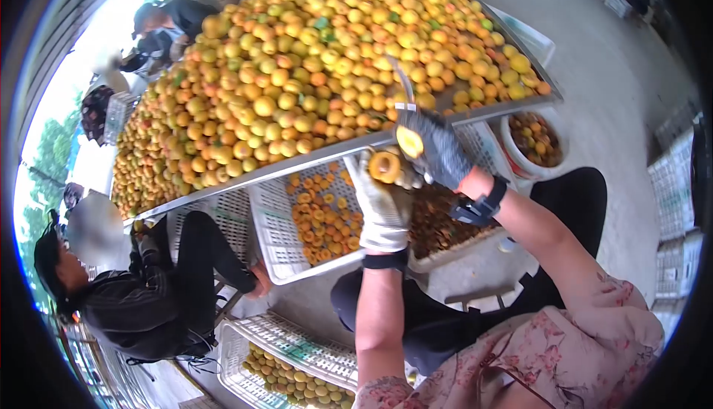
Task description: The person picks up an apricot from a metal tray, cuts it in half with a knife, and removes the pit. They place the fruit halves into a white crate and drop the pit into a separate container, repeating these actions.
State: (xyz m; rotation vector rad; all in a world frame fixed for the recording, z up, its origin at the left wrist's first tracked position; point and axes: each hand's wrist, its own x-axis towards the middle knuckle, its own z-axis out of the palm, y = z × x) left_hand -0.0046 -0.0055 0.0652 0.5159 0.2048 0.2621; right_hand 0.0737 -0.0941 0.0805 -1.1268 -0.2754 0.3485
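Observation:
My left hand [384, 212], in a white knit glove, grips an apricot half [385, 166] with its cut face and hollow upward. Close beside it, my right hand [438, 145] wears a dark grey glove and is closed around a knife [402, 79], whose thin curved blade points up and away over the fruit. Another apricot half [409, 142], cut face showing, is held against the right hand's fingers. Both hands are at the near edge of a metal table [327, 153] heaped with whole apricots [297, 75].
Below my hands, a white crate [278, 242] holds cut apricot halves, and a bin of dark brown pieces [438, 223] adjoins it. A white bucket [509, 145] stands right. A crate of apricots [256, 387] sits low. One person [134, 298] sits left; another [174, 23] is across the table.

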